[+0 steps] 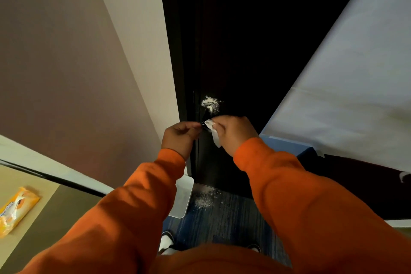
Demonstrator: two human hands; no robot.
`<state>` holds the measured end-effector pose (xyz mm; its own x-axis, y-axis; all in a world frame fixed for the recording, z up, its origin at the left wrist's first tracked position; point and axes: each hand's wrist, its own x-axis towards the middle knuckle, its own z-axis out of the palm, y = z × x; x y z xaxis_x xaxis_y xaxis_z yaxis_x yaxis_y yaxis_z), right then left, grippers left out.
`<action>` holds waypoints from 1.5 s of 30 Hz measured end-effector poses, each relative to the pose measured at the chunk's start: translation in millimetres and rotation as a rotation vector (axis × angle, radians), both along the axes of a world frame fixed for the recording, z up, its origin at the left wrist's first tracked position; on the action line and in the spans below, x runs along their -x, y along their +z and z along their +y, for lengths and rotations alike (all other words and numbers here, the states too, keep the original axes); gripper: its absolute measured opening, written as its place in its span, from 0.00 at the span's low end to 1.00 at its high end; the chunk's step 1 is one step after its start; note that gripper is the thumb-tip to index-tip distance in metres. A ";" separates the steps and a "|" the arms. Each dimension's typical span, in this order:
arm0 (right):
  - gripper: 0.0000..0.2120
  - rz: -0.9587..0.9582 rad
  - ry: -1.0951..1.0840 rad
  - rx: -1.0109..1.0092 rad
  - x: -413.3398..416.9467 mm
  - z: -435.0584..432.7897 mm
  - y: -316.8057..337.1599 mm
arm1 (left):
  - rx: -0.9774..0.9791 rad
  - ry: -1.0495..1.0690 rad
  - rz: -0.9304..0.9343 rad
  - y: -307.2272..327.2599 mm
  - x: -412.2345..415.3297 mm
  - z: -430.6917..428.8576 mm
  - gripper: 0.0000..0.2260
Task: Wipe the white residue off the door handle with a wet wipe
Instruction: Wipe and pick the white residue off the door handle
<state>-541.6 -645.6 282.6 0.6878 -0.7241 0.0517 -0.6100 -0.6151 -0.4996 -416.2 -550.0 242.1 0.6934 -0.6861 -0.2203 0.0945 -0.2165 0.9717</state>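
White residue (210, 104) is smeared on the dark door (233, 40), at the base of the black door handle (205, 119), which is hard to make out. My right hand (234, 132) is shut on a crumpled white wet wipe (214, 132) and presses it against the handle just below the residue. My left hand (180, 137) is pinched at the handle's end by the door edge, its fingertips almost touching the wipe. Both arms wear orange sleeves.
An orange wipe packet (15, 209) lies on a tan surface at lower left. A clear plastic container (183, 196) stands on the floor by the door frame. White powder (206, 200) is scattered on the blue carpet. A white sheet (344, 84) covers the right.
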 end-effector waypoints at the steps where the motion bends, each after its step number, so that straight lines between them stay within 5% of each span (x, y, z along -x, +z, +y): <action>1: 0.10 -0.049 -0.051 -0.044 -4.0 0.1 -1.0 | 0.011 0.003 0.003 3.0 0.3 -0.9 0.07; 11: 0.06 -0.512 -0.339 -0.103 -21.5 3.7 -4.5 | 0.038 -0.011 0.029 10.6 -2.7 -2.4 0.07; 23: 0.16 -0.148 -0.033 0.161 -22.6 22.7 -12.3 | 0.035 -0.033 0.028 11.7 -2.5 -6.5 0.08; 32: 0.17 0.003 -0.149 0.117 -27.0 22.8 -3.2 | 0.022 -0.035 0.019 11.7 -1.0 -3.7 0.07; 45: 0.18 -0.022 -0.221 0.149 -29.2 26.5 -9.7 | 0.029 -0.028 0.029 15.2 -0.4 0.5 0.07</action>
